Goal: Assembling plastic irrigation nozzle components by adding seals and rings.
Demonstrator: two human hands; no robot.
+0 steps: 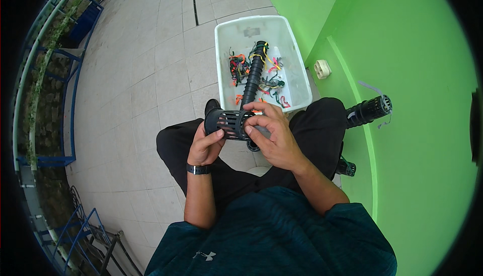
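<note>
Over my lap I hold a black slotted plastic net cup [231, 124] on its side, its flared end to the left. My left hand [205, 146] wraps that flared end from below, with the thumb on the slotted wall. At the other end, the thumb and fingers of my right hand [277, 139] close on the cup's edge. Whether they also pinch something small there, I cannot tell. Just beyond my hands, a long ribbed black stack [253, 77] leans in a white plastic tub [220, 60]. Coloured strips [238, 68], orange, green and pink among them, lie tangled beside it.
A bright green wall [412, 75] rises close on my right, with a cream fixture [322, 69] low on it. Another black slotted stack [368, 112] with pale ties sticks out past my right knee. Tiled floor [151, 90] stretches left to a blue metal railing [70, 95].
</note>
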